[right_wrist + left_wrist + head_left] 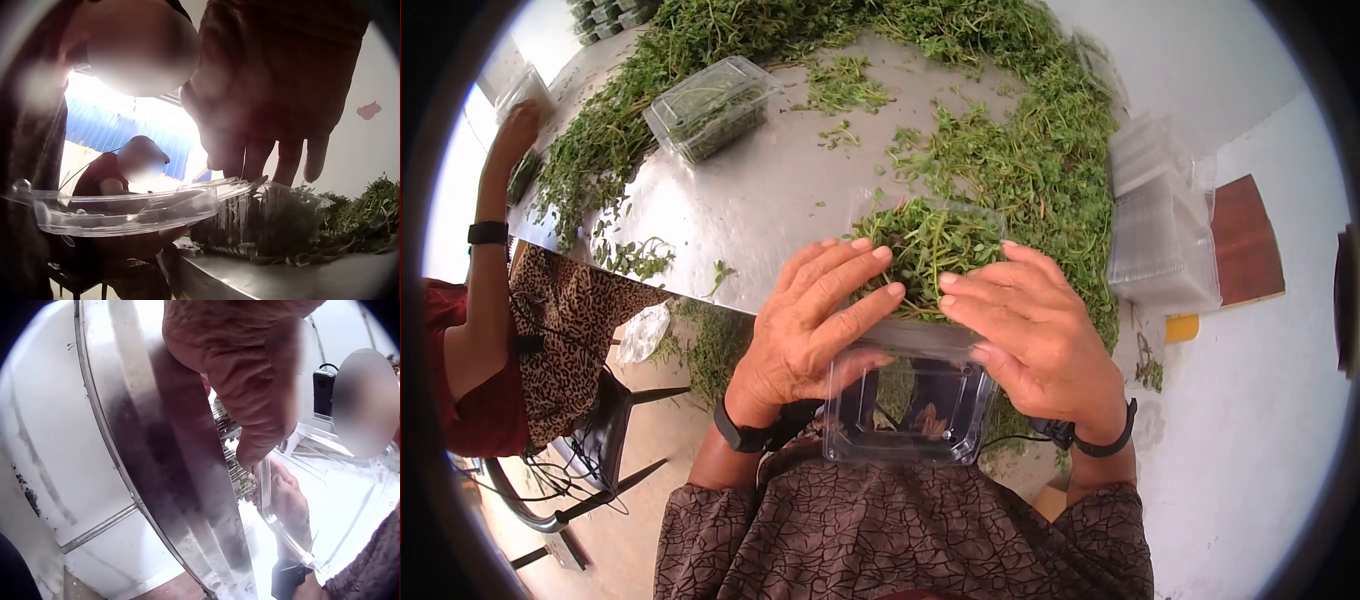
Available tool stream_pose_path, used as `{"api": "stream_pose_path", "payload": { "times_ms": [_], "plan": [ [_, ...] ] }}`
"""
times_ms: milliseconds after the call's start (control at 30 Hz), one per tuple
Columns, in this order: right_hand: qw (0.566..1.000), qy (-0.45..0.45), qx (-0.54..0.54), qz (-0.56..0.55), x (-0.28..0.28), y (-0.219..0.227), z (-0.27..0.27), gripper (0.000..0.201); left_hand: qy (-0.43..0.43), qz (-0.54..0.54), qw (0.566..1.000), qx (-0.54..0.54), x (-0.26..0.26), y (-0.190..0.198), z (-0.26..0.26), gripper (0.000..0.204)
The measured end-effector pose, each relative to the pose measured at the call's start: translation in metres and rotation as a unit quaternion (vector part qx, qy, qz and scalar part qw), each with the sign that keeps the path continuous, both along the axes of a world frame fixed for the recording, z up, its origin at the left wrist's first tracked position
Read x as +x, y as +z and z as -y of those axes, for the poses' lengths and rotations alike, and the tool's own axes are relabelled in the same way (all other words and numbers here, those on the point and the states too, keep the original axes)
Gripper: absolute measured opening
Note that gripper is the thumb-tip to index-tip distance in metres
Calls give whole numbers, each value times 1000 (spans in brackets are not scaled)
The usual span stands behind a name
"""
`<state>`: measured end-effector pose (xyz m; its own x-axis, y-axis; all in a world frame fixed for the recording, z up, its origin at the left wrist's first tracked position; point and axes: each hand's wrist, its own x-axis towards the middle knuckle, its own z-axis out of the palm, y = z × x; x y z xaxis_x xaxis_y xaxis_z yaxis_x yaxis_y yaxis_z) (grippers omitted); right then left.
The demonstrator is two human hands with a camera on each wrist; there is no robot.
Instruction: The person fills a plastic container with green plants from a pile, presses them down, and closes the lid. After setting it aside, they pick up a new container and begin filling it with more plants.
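Observation:
A clear plastic clamshell box [985,222] heaped with green herb sprigs [920,240] stands at the near edge of the metal table [780,190]. Its open lid [910,410] hangs off the edge toward my body. My left hand [840,300] lies flat on the herbs with straight fingers, and its thumb shows through the lid. My right hand [1000,305] presses the herbs from the other side, fingers also straight. The right wrist view shows that hand [275,94] over the filled box [269,219] and the lid [125,209]. In the left wrist view my left hand [250,381] is beside the table's rim [175,487].
A thick pile of loose herbs [1020,150] curves round the table's far and right sides. Another filled clamshell [712,108] sits at far left. A stack of empty boxes [1165,230] stands at right. A second person [490,350] works at the left, above a chair [600,430].

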<state>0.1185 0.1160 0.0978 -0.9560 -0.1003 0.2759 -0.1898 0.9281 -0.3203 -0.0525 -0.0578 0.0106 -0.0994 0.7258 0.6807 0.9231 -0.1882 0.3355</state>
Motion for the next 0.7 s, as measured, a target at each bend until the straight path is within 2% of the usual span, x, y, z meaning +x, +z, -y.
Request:
{"api": "stream_pose_path", "payload": {
  "times_ms": [67,133,300,400,467,600,633,700],
  "plan": [
    [1000,-3,-2,-5,1,2,-4,41,3,-1,1000,0,0,-1,0,62],
    [997,-38,-8,-71,3,1,-10,41,4,2,1000,3,0,-1,0,63],
    [994,-58,-36,-87,-8,0,-15,45,2,13,1000,12,0,-2,0,65],
    [994,-37,-57,-84,-20,-8,-15,49,3,15,1000,20,0,-3,0,66],
    [1000,-6,-13,-25,-27,-9,-11,58,6,16,999,27,0,-4,0,67],
    [999,41,-9,25,-34,-14,-10,57,11,23,1000,7,0,-2,2,70],
    [999,50,-14,-10,-35,-16,-11,46,15,21,1000,-5,0,-2,2,70],
    [998,55,-11,3,-35,-13,-12,45,19,29,999,-2,1,-1,-1,72]
  ]
}}
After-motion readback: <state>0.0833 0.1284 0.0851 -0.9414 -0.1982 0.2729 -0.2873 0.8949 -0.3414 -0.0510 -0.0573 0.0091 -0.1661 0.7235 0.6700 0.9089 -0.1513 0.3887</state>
